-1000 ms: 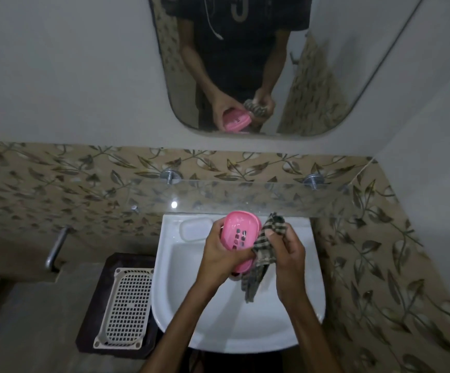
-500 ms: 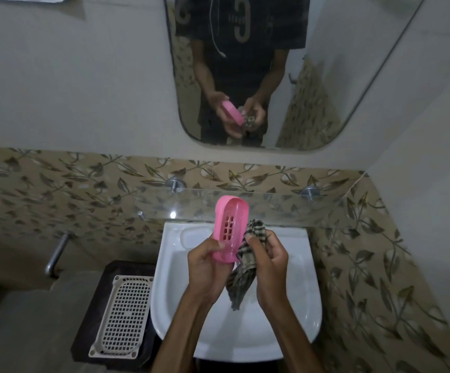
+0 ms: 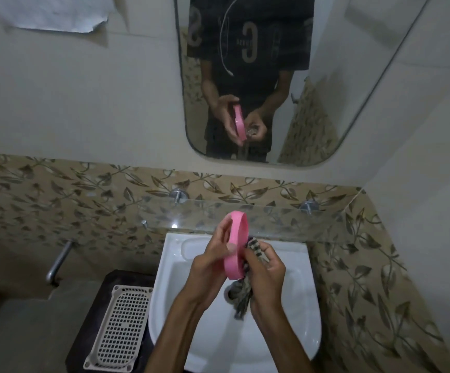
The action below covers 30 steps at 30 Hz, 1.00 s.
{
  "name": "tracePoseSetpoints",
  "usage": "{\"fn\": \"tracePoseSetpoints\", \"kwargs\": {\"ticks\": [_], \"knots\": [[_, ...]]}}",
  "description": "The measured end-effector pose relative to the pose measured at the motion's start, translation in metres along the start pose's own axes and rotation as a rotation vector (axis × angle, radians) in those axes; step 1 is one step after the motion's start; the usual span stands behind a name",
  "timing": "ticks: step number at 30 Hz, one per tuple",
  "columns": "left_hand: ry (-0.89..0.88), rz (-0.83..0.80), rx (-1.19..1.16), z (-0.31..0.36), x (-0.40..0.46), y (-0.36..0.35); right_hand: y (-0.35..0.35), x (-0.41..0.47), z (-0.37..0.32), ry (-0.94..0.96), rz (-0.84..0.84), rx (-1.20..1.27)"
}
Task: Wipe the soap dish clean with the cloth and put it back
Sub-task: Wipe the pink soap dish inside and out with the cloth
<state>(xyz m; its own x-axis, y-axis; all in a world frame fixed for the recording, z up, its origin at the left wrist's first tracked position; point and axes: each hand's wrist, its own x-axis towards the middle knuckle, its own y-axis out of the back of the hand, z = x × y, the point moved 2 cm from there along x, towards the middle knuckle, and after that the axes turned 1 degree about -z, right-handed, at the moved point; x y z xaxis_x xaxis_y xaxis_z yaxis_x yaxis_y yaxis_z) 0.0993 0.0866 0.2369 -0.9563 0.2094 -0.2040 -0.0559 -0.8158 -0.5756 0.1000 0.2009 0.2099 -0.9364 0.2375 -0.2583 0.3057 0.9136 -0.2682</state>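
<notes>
Hanging below the mirror and the leaf-patterned tile band, the glass shelf spans the wall, and the white sink sits beneath it; a recessed soap rest is moulded into the sink's back left corner, which is judged to be a likely place for the return, though this cannot be told for certain. A perforated white tray is seen on a dark stand to the left of the sink.

Above the basin, the pink soap dish is held edge-on to the camera, so only its rim is seen; its long axis runs up and away, tilted slightly, with the upper end near the shelf's front edge and the lower end down between the two hands. The dish is gripped by the left hand, whose thumb is pressed on the near rim while the fingers are curled round the far side. Just to the right, touching the dish's lower right face, the checked cloth is bunched in the right hand, fingers closed round it, with a tail hanging toward the drain.

The wipe is judged to be under way, with the cloth side lying right of the dish; the right hand is the nearer one for the next stroke along the long axis
</notes>
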Motion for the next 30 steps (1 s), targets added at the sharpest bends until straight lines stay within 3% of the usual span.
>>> {"fn": "tracePoseSetpoints", "kwargs": {"ticks": [4,7,9,11,13,15,23,30], "knots": [[-0.126,-0.201,0.279,-0.005,-0.002,0.002,-0.005,-0.005,-0.004,-0.099,-0.028,0.132],[-0.135,-0.166,0.337,-0.003,-0.001,0.003,-0.009,-0.012,-0.013,-0.056,-0.074,0.109],[-0.131,-0.074,0.244,-0.005,0.0,0.001,-0.011,-0.017,-0.017,0.003,-0.088,0.042],[-0.126,0.045,-0.028,-0.004,-0.002,0.0,-0.009,-0.019,-0.022,0.093,-0.085,-0.078],[-0.166,0.07,-0.298,-0.002,-0.003,0.004,-0.004,-0.018,-0.027,0.184,-0.092,-0.174],[-0.199,0.072,-0.42,0.003,-0.003,0.008,0.002,-0.015,-0.034,0.297,-0.081,-0.29],[-0.161,0.01,-0.425,0.004,-0.006,0.01,0.007,-0.004,-0.021,0.59,-0.155,-0.717],[-0.122,0.097,-0.444,0.005,-0.006,0.008,0.013,-0.005,-0.019,0.645,-0.248,-0.897]]}}
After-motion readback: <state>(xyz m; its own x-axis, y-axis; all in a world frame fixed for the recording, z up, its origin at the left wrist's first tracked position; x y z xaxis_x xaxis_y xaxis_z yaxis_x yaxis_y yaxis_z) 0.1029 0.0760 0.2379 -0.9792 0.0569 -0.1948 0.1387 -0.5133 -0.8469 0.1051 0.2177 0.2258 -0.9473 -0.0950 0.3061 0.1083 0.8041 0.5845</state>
